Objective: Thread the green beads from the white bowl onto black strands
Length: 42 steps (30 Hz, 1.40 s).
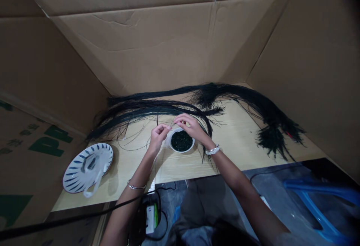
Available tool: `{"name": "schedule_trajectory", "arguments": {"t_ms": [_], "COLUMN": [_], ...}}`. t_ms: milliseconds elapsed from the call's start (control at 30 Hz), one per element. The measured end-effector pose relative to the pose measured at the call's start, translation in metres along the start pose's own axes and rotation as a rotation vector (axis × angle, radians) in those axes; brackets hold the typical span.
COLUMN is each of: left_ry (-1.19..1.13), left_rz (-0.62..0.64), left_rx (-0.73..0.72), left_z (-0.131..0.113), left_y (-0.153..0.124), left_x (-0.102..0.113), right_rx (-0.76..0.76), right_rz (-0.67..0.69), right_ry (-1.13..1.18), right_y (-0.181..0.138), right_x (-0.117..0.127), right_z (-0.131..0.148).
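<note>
Wooden table point(239, 141) — hands pinching thread point(171, 126)

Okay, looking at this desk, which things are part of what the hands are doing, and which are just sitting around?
In use: left hand and right hand pinching a thin strand over the bowl of dark beads; black strands behind.

Lying about: plate with plastic bag, blue stool.

The wooden table point(239, 141) bears black strands point(157, 107), a bowl point(181, 141) and a plate point(87, 167).
</note>
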<state>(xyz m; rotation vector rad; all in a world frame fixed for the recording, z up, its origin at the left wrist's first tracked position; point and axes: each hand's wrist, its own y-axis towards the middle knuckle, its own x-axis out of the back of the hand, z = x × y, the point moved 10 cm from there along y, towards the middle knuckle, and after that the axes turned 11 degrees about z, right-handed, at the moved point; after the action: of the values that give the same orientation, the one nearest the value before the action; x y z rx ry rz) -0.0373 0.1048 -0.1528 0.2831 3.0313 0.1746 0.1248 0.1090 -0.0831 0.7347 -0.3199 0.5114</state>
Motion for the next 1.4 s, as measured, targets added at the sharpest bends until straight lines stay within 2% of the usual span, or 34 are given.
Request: {"name": "schedule_trajectory", "arguments": {"t_ms": [1400], "left_ry": [0.030], "left_rz": [0.009], "left_rx": [0.003], "left_z": [0.0017], "left_y": [-0.0003], "left_x": [0.0006], "right_rx": [-0.009], "right_rz": [0.010], "right_ry": [-0.001], "right_y": [0.0003], "right_x": [0.0000], "right_z": [0.0022]}}
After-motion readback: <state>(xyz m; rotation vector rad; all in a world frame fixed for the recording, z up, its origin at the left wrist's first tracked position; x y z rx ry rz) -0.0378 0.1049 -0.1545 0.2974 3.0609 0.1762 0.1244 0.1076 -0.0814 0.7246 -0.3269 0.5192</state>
